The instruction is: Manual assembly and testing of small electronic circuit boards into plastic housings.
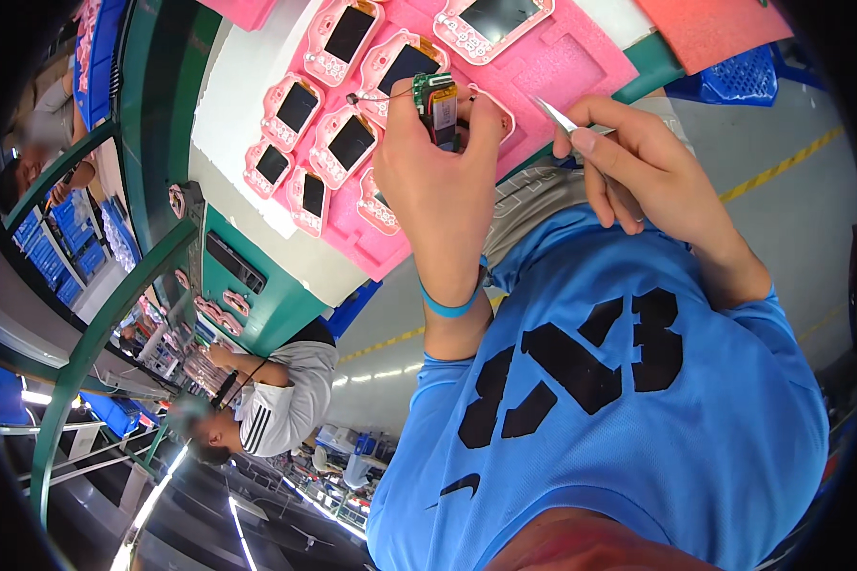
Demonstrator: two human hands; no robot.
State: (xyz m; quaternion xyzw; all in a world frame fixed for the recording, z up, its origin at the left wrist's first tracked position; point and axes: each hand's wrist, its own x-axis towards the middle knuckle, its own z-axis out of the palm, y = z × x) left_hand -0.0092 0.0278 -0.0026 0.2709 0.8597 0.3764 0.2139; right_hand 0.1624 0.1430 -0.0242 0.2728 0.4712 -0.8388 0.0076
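Observation:
My left hand [438, 176] is closed round a small green circuit board [421, 91] with a flat battery [444, 110] on it, raised above the pink foam tray. A thin dark wire runs from the board to a small round dark part [352, 98]. Metal tweezers [555, 116] are pinched in my right hand [638, 157], their points aimed toward the board but apart from it. Beneath my left hand the foam tray [595, 43] carries several pink handheld-console shells [350, 145] with dark screens. What lies under my left palm is hidden.
At the upper right are an orange-red sheet [724, 33] and a blue plastic stool [733, 84]. The white and green bench continues left, bearing more pink shells [221, 314] and a dark bar-shaped object [235, 264]. Another person in a grey shirt [290, 404] works along it.

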